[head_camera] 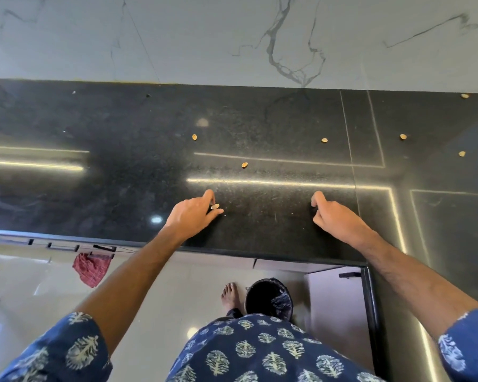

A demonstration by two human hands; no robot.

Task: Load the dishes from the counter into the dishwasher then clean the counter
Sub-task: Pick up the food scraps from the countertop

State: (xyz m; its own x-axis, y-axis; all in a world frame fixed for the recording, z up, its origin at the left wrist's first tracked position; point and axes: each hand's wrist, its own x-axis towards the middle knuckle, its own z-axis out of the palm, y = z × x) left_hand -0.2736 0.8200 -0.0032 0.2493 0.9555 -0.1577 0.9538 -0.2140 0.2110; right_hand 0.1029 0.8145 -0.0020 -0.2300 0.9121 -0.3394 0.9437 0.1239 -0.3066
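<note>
Far left, a red checked cloth [90, 268] hangs from a dark drawer handle below the polished black stone counter [122, 188], over the pale glossy floor.

Moving in, the left hand [192, 216] is down on the counter near its front edge, thumb and forefinger closed narrow around a small tan shell-like scrap [215, 206] (looks like a pistachio shell, can't swear to it). So that one is pinched right at the fingertips, just off or barely on the stone, hard to call.

More of the same tan scraps sit loose further back on the counter: one [194, 137] behind the left hand, another [244, 165] a bit right of it, and one [324, 140] beyond the gap between the hands.

Below the counter edge, a round black bin with a dark liner [268, 297] stands on the floor beside a bare foot [231, 296].

The right hand [334, 216] rests on the counter with fingers curled in tight and forefinger tip touching the stone; I can't tell if anything is inside that grip.

Far right, four more scraps [403, 137] lie scattered well apart, toward the white marble wall [232, 37].
</note>
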